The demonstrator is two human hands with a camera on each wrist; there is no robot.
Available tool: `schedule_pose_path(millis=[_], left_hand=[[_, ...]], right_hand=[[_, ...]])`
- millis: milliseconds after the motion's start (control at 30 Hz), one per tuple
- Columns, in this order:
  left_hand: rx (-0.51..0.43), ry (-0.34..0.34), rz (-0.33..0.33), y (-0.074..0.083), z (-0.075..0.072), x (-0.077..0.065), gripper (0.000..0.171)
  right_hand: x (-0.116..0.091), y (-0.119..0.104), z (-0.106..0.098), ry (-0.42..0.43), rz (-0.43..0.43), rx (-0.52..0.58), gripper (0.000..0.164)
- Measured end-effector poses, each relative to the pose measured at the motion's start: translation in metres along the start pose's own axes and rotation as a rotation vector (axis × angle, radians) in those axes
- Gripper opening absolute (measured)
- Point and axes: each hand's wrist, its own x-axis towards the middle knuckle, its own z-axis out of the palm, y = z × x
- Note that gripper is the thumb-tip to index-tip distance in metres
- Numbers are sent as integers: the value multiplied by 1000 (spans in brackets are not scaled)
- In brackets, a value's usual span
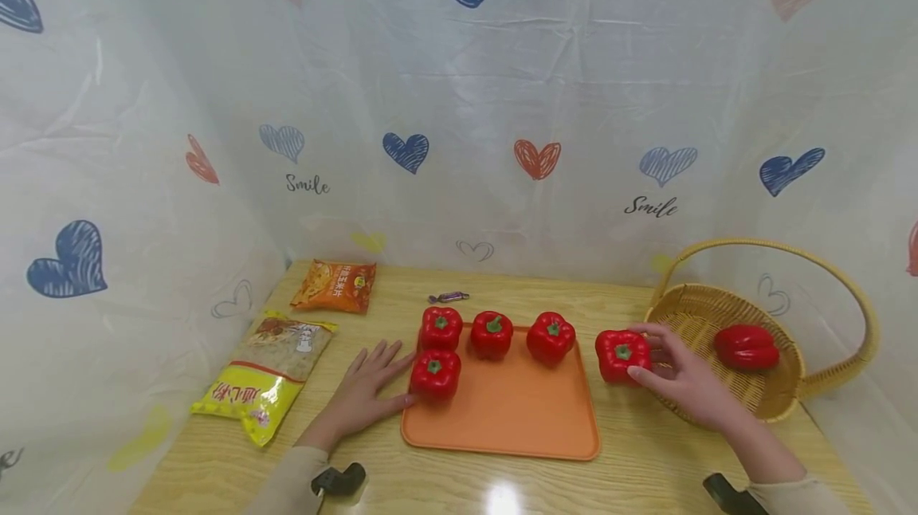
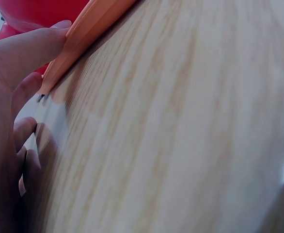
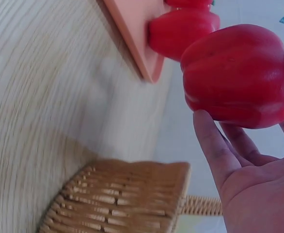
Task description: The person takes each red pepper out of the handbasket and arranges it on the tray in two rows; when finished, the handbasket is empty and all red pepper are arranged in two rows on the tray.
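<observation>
My right hand grips a red bell pepper between thumb and fingers, in the space between the tray and the basket. In the right wrist view that pepper is held above the table. My left hand lies with fingers spread at the left edge of an orange tray, its fingertips touching the rim. Two peppers sit along the tray's left side, one behind the other. Along the back edge are two more, one in the middle and one at the right.
A wicker basket with a tall handle stands at the right, with one red pepper inside. At the left lie a yellow-and-clear food bag and an orange snack packet. A purple wrapped candy is behind the tray.
</observation>
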Motion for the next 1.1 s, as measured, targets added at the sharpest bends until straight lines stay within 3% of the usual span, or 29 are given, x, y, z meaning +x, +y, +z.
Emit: schedule_pose_path(millis=[333,700,933,1100], left_hand=[[-5,27,23,-2,1,-1,73],[-4,8,8,-2,1,0,75],[-10,13,7,-2,1,0,75],[-7,10,9,-2,1,0,75]], right_hand=[[5,-2,23,-26,-12,68,57],[11,-6,48,-53,10,130,57],[15,-9,65,-77,-39,190,57],[17,-13,77,-99,-26,211,58]])
